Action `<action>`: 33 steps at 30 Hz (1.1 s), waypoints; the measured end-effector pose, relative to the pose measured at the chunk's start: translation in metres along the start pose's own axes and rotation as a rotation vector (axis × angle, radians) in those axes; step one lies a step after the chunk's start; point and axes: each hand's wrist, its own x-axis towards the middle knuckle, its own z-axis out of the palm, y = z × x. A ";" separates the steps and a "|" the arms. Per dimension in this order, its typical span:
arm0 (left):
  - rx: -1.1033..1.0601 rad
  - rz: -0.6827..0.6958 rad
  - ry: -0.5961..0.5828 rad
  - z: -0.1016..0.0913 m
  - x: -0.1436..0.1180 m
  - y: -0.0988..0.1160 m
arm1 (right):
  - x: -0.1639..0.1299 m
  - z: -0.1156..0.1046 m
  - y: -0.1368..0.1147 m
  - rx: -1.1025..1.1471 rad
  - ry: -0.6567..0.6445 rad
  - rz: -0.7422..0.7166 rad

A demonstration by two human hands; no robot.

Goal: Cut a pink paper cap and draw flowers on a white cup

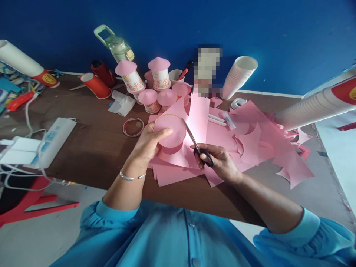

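Observation:
My left hand (147, 142) holds a pink paper sheet (196, 118) by a pencilled circle (170, 130), thumb on top of the circle. My right hand (215, 159) grips black-handled scissors (198, 144), whose blades point up and left and bite into the sheet at the circle's right edge. Both hands hover above a pile of pink paper and offcuts (250, 144) on the brown table (97, 148).
Several paper cups with pink cone roofs (155, 85) stand behind the paper. Stacks of white cups (239, 76) (314, 105), red cups (96, 85), a tape ring (133, 127), glue sticks (228, 120), a power strip (52, 141) with cables and a green bottle (116, 44) surround the work area.

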 end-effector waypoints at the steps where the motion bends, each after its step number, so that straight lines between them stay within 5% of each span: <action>1: -0.007 0.003 0.006 0.000 0.000 0.001 | 0.000 0.000 0.000 0.000 0.001 0.001; 24: -0.045 0.041 0.149 0.001 0.004 0.002 | 0.000 0.004 -0.005 0.061 0.022 0.067; 33: -0.017 -0.001 0.068 0.003 0.001 0.006 | 0.000 0.003 -0.002 0.012 0.072 0.050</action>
